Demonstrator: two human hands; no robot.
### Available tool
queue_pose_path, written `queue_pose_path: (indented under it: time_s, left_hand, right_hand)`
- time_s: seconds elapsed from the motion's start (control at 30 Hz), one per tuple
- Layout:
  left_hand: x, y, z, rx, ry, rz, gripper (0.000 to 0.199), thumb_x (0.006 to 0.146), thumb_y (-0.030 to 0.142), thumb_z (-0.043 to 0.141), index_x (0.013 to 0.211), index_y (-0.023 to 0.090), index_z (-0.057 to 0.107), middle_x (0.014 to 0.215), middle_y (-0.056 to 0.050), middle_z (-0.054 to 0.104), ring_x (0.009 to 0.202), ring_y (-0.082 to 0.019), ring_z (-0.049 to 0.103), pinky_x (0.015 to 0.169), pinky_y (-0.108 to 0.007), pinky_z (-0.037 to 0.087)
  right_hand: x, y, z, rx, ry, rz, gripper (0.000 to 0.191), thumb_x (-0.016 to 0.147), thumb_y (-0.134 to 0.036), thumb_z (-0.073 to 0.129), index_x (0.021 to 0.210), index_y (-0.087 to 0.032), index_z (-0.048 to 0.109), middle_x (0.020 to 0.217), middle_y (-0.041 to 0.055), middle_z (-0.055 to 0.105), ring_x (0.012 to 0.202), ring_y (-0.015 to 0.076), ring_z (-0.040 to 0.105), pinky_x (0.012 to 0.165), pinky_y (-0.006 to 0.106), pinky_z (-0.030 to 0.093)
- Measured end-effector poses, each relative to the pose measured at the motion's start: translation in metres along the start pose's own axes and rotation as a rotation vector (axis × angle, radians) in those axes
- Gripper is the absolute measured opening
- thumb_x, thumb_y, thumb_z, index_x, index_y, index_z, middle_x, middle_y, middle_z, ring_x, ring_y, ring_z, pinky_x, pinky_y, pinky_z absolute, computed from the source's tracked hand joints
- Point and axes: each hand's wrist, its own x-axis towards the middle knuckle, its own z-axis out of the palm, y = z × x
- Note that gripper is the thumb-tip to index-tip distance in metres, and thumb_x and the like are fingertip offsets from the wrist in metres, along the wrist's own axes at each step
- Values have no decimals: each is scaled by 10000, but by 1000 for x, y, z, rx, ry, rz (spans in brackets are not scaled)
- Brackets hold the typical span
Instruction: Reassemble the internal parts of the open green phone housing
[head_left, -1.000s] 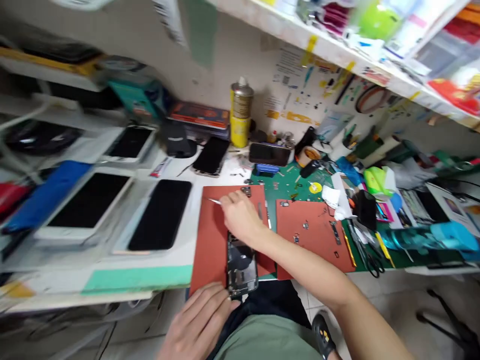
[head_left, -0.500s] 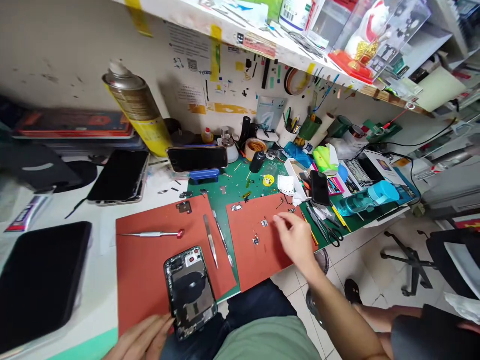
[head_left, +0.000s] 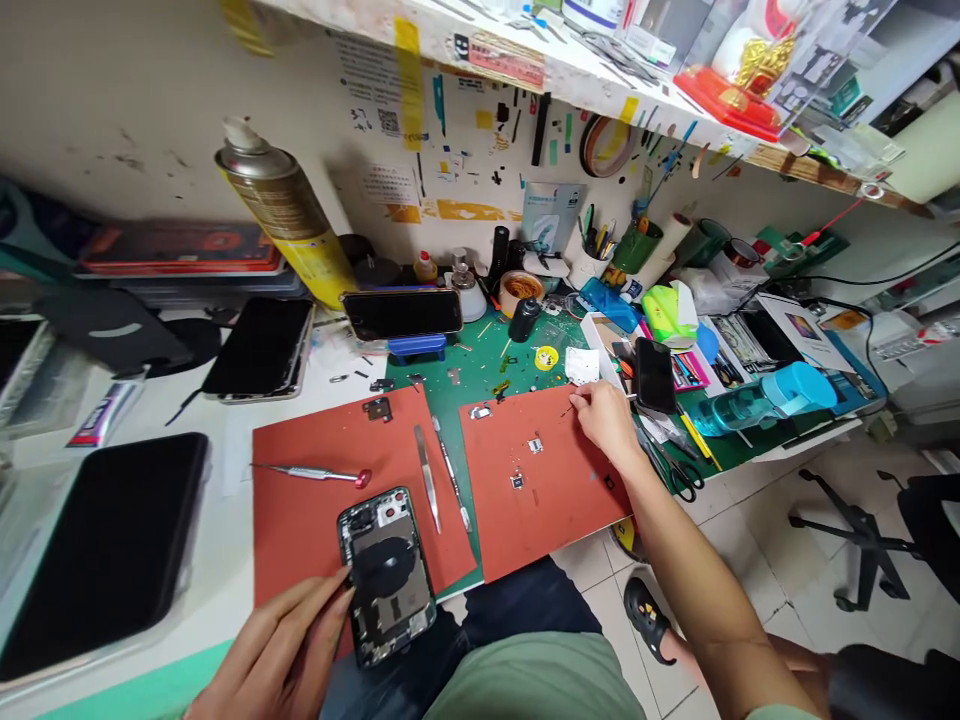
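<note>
My left hand (head_left: 281, 645) grips the left edge of an opened phone housing (head_left: 388, 590), its inside facing up, near the front edge of the left red mat (head_left: 292, 530). My right hand (head_left: 606, 420) reaches to the upper right of the right red mat (head_left: 555, 520), fingers pinched together at small dark parts; whether anything is between the fingertips is too small to tell. Two small metal parts (head_left: 535, 446) lie left of it. On the left mat are a screwdriver (head_left: 319, 473), tweezers (head_left: 427, 480) and a dark small part (head_left: 377, 408).
A phone on a blue stand (head_left: 417, 348), a spray can (head_left: 289, 215) and dark devices (head_left: 105, 540) stand or lie at left and back. Scissors (head_left: 679, 475), a black phone (head_left: 654, 375) and a blue bottle (head_left: 765, 398) are at right. Another person's foot (head_left: 649, 620) is below.
My right hand has moved up and away to the mat's upper edge, uncovering a small dark part at the mat's right. My left hand has shifted up along the phone housing's edge. The view has shifted slightly.
</note>
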Motion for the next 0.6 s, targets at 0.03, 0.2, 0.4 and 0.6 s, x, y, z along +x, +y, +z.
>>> queue_pose_path:
  time_s: [0.03,0.2,0.4,0.6]
  left_hand:
    - [4,-2,-1,18,-10,-20,412,1081,104,490,1443,219,651,1313,-85,790,1182,-263,759,1301,-445,420]
    - [45,-10,-8,86,-82,-205,519,1058,94,443,1564,140,545,1408,-174,733,1181,-296,775,958,-386,643]
    - [87,-28,-9,170,-337,-127,507,947,-74,493,1370,135,677,1390,-169,745,1138,-266,786,927,-360,647]
    - [99,-40,-8,228,-470,-92,183,1037,253,739,1184,148,709,1142,-56,748,967,-194,747,853,-377,664]
  right_hand:
    - [0,0,1,-11,0,-6,387,1061,-427,721,1377,-210,670,1401,105,686,1185,257,717,1005,477,634]
    - [-6,2,-4,-19,41,-54,343,1060,-449,716,1280,-186,706,1290,88,731,1116,238,732,990,466,626]
    - [-34,10,-26,81,190,-128,539,1023,-631,469,970,-204,794,1038,158,817,892,318,735,828,448,517]
    - [-85,17,-33,136,231,-79,598,917,-810,502,975,-289,789,1043,75,826,607,245,645,688,425,469]
